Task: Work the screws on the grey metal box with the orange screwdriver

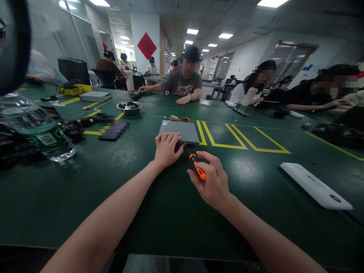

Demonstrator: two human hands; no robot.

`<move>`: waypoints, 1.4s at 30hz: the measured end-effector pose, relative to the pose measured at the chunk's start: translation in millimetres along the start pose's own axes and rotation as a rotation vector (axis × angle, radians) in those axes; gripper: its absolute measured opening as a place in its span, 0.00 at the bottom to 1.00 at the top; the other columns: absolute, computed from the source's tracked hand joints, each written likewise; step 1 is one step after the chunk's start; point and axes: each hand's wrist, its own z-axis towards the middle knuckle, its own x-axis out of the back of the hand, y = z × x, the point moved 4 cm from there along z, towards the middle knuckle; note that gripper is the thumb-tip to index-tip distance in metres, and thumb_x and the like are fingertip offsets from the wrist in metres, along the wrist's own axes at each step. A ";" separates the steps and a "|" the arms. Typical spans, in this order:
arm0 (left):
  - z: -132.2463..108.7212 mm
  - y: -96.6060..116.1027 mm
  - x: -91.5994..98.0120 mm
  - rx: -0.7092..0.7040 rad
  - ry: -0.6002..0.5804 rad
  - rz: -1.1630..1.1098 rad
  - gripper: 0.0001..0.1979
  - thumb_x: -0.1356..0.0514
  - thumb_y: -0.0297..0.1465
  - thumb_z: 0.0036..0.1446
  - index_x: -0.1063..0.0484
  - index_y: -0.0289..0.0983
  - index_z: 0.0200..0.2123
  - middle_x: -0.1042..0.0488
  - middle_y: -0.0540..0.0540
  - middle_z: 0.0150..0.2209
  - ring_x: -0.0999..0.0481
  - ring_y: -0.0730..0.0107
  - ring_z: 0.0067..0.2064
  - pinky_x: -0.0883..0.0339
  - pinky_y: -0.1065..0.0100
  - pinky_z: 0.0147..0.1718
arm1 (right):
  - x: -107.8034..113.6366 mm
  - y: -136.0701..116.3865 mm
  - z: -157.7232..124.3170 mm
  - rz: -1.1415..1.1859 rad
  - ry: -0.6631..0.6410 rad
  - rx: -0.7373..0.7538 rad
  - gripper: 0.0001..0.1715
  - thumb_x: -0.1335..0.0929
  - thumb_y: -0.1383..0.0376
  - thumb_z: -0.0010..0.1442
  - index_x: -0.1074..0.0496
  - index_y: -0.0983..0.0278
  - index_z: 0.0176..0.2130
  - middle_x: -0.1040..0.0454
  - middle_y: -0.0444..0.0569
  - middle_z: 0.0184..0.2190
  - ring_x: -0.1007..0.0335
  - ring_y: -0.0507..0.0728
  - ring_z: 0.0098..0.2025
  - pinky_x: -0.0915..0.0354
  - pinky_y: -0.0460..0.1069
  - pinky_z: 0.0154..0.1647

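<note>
A flat grey metal power supply unit [182, 130] lies on the green table, with a bundle of coloured wires [178, 119] at its far side. My left hand [168, 149] grips its near left corner, fingers over the top and thumb down at the front face. In my right hand [212, 177] is a screwdriver [199, 170] with an orange and black handle, held between thumb and fingers. Its thin shaft points at the front face of the unit. Whether the tip touches a screw is too small to tell.
Left on the table [142, 223] stand a large water bottle [42, 132], a dark phone-like slab [113, 131] and a metal bowl [129, 108] of small parts. A white power bank-like device [315, 185] lies right. Across the table sits a person [184, 81]; others work nearby.
</note>
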 end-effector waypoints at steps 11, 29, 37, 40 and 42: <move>0.1 0.8 0.8 0.006 -0.004 -0.010 0.10 0.45 0.34 0.54 0.34 0.43 0.41 0.29 0.49 0.48 0.36 0.61 0.50 0.52 0.55 0.48 | 0.4 -5.8 3.2 0.060 0.009 0.041 0.20 0.39 0.74 0.56 0.45 0.61 0.48 0.37 0.55 0.48 0.38 0.57 0.50 0.33 0.56 0.44; 1.1 1.2 0.4 0.024 -0.024 -0.012 0.10 0.45 0.35 0.54 0.33 0.43 0.41 0.30 0.48 0.49 0.36 0.60 0.50 0.52 0.55 0.48 | -6.1 -5.5 -2.3 -0.107 -0.050 0.207 0.11 0.36 0.72 0.53 0.38 0.62 0.38 0.31 0.51 0.42 0.35 0.57 0.46 0.32 0.52 0.40; 0.9 0.4 -0.3 0.014 -0.021 -0.007 0.10 0.45 0.35 0.54 0.33 0.42 0.41 0.29 0.47 0.49 0.36 0.59 0.50 0.52 0.54 0.47 | -2.9 -7.8 4.4 0.026 -0.069 0.146 0.06 0.36 0.70 0.53 0.36 0.63 0.35 0.28 0.49 0.38 0.35 0.56 0.45 0.34 0.52 0.44; 0.5 0.5 -0.3 0.012 -0.026 -0.011 0.10 0.45 0.35 0.54 0.33 0.42 0.41 0.30 0.47 0.49 0.36 0.59 0.50 0.52 0.54 0.47 | 2.6 -6.0 7.1 -0.032 -0.044 0.089 0.12 0.35 0.68 0.53 0.35 0.62 0.41 0.28 0.49 0.39 0.34 0.57 0.42 0.35 0.53 0.42; 0.5 0.7 0.2 0.012 -0.024 -0.015 0.10 0.45 0.35 0.54 0.33 0.43 0.41 0.30 0.47 0.49 0.36 0.59 0.50 0.52 0.54 0.47 | 4.8 -3.3 6.7 -0.104 -0.019 0.029 0.13 0.35 0.68 0.54 0.36 0.61 0.42 0.30 0.50 0.40 0.35 0.55 0.37 0.35 0.51 0.36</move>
